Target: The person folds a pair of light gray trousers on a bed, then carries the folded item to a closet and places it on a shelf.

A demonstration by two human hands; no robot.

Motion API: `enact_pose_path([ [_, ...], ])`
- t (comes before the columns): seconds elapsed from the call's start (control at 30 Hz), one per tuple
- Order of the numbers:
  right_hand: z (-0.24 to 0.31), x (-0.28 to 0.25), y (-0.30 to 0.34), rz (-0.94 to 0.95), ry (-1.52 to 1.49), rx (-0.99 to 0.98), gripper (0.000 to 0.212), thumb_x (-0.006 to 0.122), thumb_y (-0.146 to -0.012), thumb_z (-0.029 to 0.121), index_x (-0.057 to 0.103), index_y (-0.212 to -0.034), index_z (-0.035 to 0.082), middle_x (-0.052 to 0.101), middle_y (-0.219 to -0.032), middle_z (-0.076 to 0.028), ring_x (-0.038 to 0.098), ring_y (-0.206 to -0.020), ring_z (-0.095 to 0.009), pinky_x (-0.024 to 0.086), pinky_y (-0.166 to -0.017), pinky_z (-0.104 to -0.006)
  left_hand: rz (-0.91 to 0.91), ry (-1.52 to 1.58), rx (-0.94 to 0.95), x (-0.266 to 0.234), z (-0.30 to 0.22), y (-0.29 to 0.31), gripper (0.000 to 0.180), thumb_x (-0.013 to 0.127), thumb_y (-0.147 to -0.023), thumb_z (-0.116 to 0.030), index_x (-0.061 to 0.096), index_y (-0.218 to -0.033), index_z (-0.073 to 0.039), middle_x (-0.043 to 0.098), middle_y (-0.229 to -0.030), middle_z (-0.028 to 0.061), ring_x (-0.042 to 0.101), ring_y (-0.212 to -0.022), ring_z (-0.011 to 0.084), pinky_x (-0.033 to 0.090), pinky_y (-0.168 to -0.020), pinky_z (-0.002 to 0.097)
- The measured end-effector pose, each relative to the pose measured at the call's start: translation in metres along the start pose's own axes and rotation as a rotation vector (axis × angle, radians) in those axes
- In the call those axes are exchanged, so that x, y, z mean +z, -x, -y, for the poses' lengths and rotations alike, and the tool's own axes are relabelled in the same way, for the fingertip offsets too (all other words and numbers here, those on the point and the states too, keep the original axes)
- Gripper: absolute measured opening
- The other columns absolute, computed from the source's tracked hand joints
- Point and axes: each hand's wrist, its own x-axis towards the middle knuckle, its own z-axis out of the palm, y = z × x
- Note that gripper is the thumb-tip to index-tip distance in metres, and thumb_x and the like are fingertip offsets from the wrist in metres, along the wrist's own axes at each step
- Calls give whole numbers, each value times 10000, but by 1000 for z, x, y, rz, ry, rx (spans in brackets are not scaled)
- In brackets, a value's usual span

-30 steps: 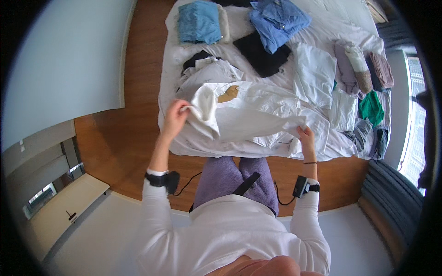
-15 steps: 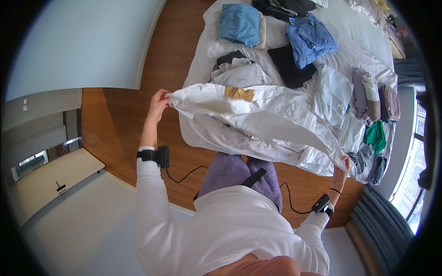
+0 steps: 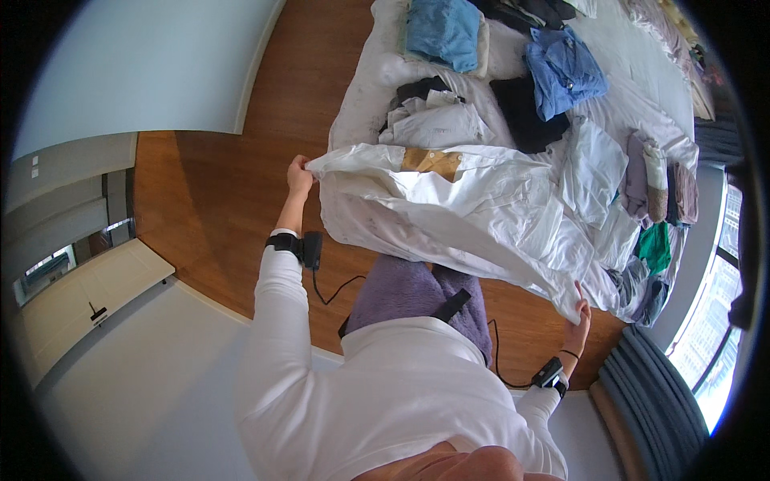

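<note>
A long white garment [image 3: 497, 204] with a brown patch [image 3: 431, 163] is stretched across the near part of the bed. My left hand [image 3: 300, 175] pinches its left end, held out just past the bed's left edge. Its right end is gripped by my right hand [image 3: 579, 319], lower and nearer to me, by the bed's near right corner. Between my hands the near edge of the cloth hangs in a loose, sagging fold, while the rest lies rumpled on the bed. Just beyond it is a pile of white and black clothes [image 3: 439, 122].
On the bed [image 3: 361, 104] lie a folded teal garment [image 3: 443, 34], a blue shirt [image 3: 566, 70], black cloth [image 3: 525, 112], rolled clothes [image 3: 646, 176] and a green piece [image 3: 654, 247]. Black cables run from my wrist straps. A grey-blue curtain [image 3: 654, 385] hangs at the right.
The fluttering near edge of the white garment has settled lower. My right hand has come slightly left and nearer to me. The whole view has shifted a little.
</note>
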Motion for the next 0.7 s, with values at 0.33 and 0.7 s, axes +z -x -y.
enact_pose_path([
  [0.33,-21,-9,33,144,-16,176,140,473,-772,72,449,-635,89,492,-1353,-184,527,-1082,-276,418,-924,-340,158,-480,1018,-16,-77,31,233,508,-850,86,583,-1048,-11,594,-1070,109,594,-931,198,467,-848,288],
  [0.7,-36,50,16,102,33,242,172,496,-765,181,485,-633,71,632,-1131,-195,614,-883,-224,486,-743,-295,557,106,1128,20,-99,153,410,509,-865,63,420,-1261,3,473,-1334,180,534,-1164,249,467,-913,295],
])
